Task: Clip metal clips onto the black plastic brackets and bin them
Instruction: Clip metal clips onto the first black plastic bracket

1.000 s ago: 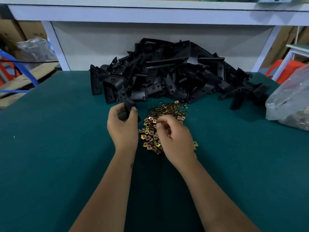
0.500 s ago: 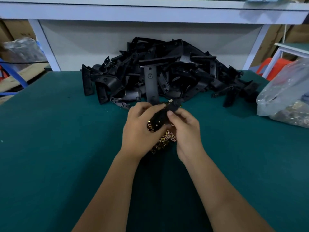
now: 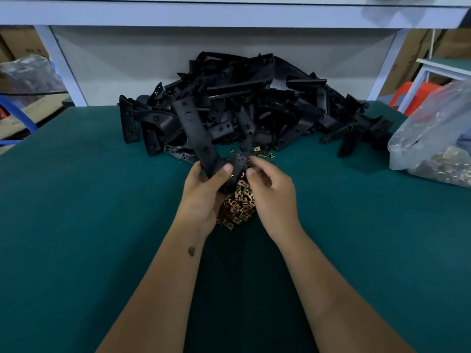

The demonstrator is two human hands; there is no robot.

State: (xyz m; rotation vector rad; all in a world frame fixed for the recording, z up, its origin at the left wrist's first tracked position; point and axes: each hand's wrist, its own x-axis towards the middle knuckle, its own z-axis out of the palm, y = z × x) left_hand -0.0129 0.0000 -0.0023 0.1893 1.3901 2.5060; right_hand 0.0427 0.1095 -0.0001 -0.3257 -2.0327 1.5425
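Note:
My left hand [image 3: 202,200] grips a black V-shaped plastic bracket [image 3: 194,135] at its bend, just above the table. Its long arm points up and left, its short arm up and right. My right hand [image 3: 272,197] hovers beside the short arm with thumb and fingers curled toward it; whether they pinch anything is hidden. Under both hands lies a heap of several small brass-coloured metal clips [image 3: 238,207]. Behind them sits a big pile of black brackets [image 3: 267,105].
The green table [image 3: 76,225] runs to a white back panel and shelf [image 3: 229,14]. A clear plastic bag of clips [image 3: 438,143] lies at the right edge. Another bag [image 3: 28,75] and cardboard boxes stand off the table to the left.
My right hand picked among the clips, then met the bracket held by my left hand. The bracket has since turned so its long arm stands up, and my right hand has drawn slightly off it.

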